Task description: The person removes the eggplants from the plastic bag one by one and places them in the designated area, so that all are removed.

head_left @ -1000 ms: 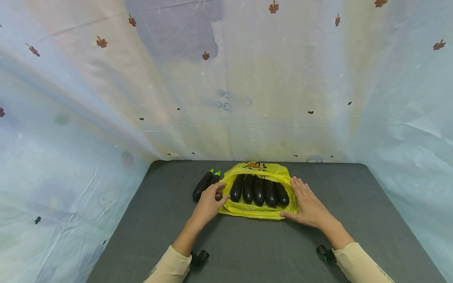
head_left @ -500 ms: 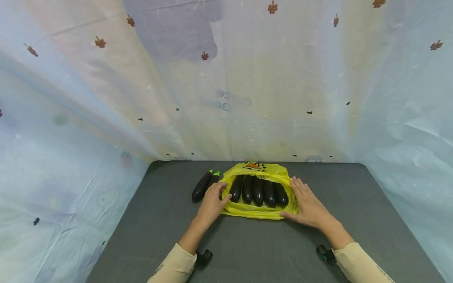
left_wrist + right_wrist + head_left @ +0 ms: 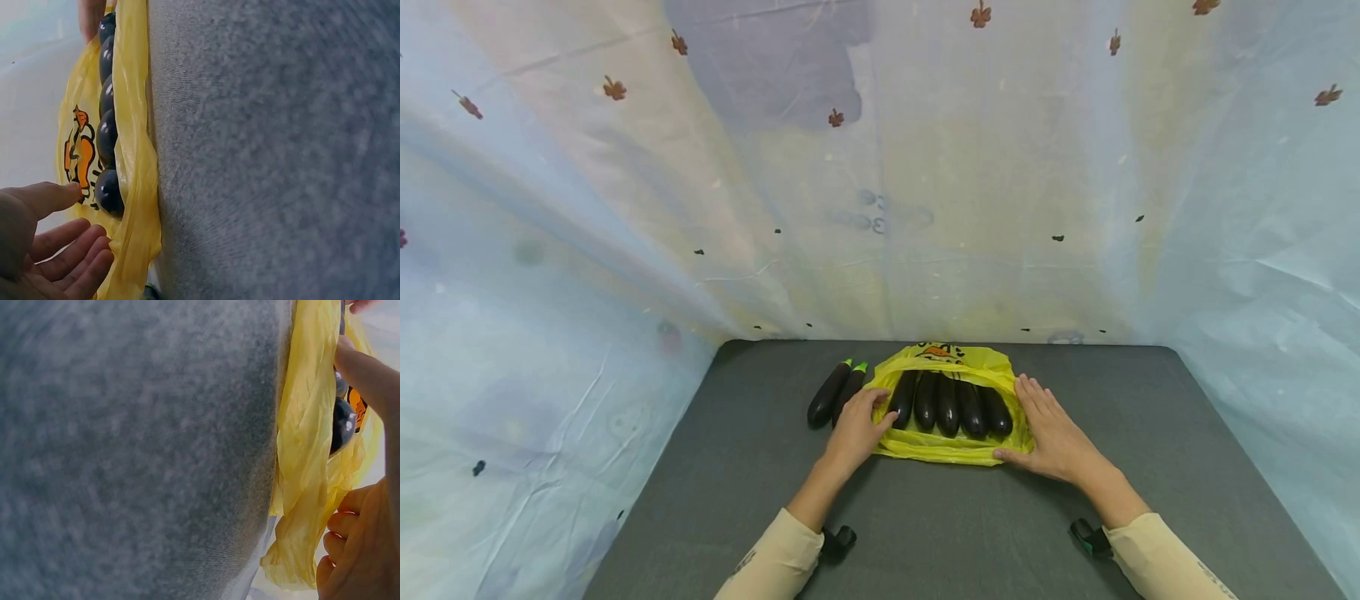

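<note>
One left hand (image 3: 853,428), thumb apart from relaxed fingers, is touching the yellow bag (image 3: 943,452) on its left side; the right hand (image 3: 1054,432), thumb spread, is resting against its right. Five eggplants (image 3: 947,407) are lying inside, two outer eggplants (image 3: 830,396) leftward.

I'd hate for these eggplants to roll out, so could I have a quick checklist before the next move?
1. Yellow bag mouth open: ok, the contents show through it.
2. Bagged eggplants lying inside: ok, five show side by side.
3. Every eggplant bagged: not ok, two loose eggplants lie on the table, left of the bag.
4. Right hand at the bag: ok, against its right end.
5. Left hand touching the bag: cannot tell.
6. Bag's underside intact: cannot tell, hidden.
</note>
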The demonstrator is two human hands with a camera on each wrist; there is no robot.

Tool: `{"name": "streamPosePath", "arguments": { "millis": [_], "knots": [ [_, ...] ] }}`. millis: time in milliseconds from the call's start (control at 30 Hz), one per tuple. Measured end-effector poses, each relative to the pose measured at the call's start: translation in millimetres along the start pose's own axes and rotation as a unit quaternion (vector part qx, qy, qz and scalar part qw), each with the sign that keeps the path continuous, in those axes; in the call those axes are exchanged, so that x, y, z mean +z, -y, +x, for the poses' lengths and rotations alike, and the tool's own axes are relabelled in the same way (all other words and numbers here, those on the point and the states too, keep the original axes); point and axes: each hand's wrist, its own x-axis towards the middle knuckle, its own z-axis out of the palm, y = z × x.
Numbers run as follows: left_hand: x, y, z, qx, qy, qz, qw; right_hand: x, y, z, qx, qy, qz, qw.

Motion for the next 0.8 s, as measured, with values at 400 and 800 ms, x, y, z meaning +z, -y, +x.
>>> {"name": "streamPosePath", "arguments": {
  "millis": [400, 800],
  "knots": [
    [11.1, 0.6, 4.7, -0.024, 0.012, 0.05, 0.9984, 3, -1, 1.7, -0.003, -0.007, -0.008, 0.9999],
    [15.8, -1.5, 8.6, -0.022, 0.01, 0.077, 0.9968, 1, -1, 1.1, -0.018, -0.022, 0.003, 0.9996]
  ]
}}
